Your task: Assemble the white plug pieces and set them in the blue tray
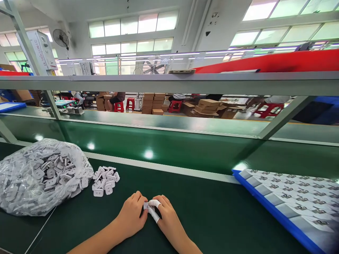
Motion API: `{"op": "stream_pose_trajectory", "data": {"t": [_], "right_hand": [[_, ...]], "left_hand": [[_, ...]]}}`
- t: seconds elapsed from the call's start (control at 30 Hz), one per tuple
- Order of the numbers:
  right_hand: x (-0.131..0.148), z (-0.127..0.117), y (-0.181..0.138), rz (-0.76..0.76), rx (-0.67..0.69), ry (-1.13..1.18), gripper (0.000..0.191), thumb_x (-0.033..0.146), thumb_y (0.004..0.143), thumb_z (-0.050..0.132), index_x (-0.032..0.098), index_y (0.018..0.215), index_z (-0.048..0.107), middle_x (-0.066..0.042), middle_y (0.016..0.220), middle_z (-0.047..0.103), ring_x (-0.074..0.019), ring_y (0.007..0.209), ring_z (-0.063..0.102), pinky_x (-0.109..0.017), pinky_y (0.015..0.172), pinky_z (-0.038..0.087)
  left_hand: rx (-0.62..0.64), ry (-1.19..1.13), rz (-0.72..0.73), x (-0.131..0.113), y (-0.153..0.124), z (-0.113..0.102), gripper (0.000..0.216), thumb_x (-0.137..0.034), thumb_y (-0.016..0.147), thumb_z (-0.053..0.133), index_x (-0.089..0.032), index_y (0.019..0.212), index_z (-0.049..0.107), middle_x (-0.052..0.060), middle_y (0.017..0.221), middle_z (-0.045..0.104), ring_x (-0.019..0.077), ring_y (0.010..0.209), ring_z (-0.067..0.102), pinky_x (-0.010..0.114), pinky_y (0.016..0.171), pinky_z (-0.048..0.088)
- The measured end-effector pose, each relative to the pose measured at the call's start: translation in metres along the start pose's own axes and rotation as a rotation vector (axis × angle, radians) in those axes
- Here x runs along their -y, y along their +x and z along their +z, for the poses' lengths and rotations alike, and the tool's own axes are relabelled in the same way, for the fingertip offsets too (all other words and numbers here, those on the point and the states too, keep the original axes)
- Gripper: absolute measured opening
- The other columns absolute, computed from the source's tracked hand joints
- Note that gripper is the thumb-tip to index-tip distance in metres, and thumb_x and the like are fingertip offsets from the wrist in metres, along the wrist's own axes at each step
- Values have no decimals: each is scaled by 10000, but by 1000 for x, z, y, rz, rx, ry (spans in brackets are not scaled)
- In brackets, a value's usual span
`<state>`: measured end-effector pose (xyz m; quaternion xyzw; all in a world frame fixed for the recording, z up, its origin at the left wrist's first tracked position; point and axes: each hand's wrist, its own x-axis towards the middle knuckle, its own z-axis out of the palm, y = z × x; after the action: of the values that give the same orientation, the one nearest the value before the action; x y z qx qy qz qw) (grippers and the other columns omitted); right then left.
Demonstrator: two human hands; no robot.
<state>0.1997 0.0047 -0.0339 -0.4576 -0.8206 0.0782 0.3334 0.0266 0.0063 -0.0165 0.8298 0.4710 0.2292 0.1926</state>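
The hands meet at the near middle of the dark green worktop (pixel 212 218). The left hand (pixel 132 215) and the right hand (pixel 169 218) both pinch one small white plastic part (pixel 145 205) between their fingertips, just above the worktop surface. The right hand wears white finger cots on at least two fingers (pixel 155 204); the part sits between those covered fingertips and the left thumb and forefinger. Both hands are closed on the part, not clenched into fists, and it is too small to tell how it is turned.

Left of the hands and a little farther off lies a loose heap of the same white plug-shaped pieces (pixel 105 180), touching the mouth of a large clear plastic bag (pixel 39 176) stuffed with many more. At the right edge sits a blue tray (pixel 265 201) holding a white moulded insert with rows of pockets, each pocket carrying a small dark metal piece (pixel 299 207). The tray lies well apart from the hands.

By my reading, the step in hand is the handling of a single piece from the heap: checking it or fitting something to it with the fingertips. The next move seems to call for a steady two-handed pinch while the piece is turned, then a reach either right to the tray or left to the heap, without scattering the loose pieces.

Beyond the worktop runs a green conveyor belt (pixel 164 148) under a grey shelf rail (pixel 169 83); far behind stand cardboard boxes (pixel 153 104) and red stools (pixel 129 104).
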Motion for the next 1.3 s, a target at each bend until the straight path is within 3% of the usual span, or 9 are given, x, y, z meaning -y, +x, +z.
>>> {"op": "stream_pose_trajectory", "data": {"t": [0.4, 0.7, 0.93, 1.1, 1.3], "right_hand": [[6, -2, 1, -50, -57, 179, 149, 148, 904, 443, 220, 851, 563, -54, 866, 584, -193, 797, 563, -341, 699, 503], [9, -7, 3, 154, -61, 413, 127, 274, 897, 507, 214, 827, 594, -35, 858, 581, -162, 733, 592, -271, 645, 486], [9, -12, 2, 41, 1, 299, 149, 256, 919, 447, 199, 802, 519, -36, 839, 545, -153, 729, 545, -265, 631, 446], [11, -16, 1, -22, 100, 198, 210, 248, 944, 389, 202, 750, 455, -24, 769, 536, -150, 683, 501, -264, 594, 396], [11, -13, -1, -24, 147, 239, 293, 272, 965, 305, 201, 710, 430, -17, 717, 533, -150, 670, 488, -269, 596, 367]], "left_hand": [[42, 4, 42, -2, -1, -3, 213, -185, 797, 534, -207, 1008, 548, 49, 978, 530, 200, 875, 525, 337, 782, 439], [38, -383, -47, 0, 6, -6, 158, -291, 804, 600, -191, 927, 604, -5, 830, 498, 118, 701, 474, 233, 639, 380], [78, -529, -36, 12, 9, 1, 329, -463, 740, 682, -153, 840, 635, -8, 774, 504, 107, 670, 447, 225, 608, 346], [86, -592, -17, 18, 8, 7, 529, -657, 705, 610, -130, 748, 634, -3, 722, 495, 106, 640, 426, 223, 574, 319], [122, -557, -32, 16, 9, 7, 566, -694, 717, 561, -131, 722, 619, -2, 719, 499, 107, 639, 420, 220, 572, 317]]}}
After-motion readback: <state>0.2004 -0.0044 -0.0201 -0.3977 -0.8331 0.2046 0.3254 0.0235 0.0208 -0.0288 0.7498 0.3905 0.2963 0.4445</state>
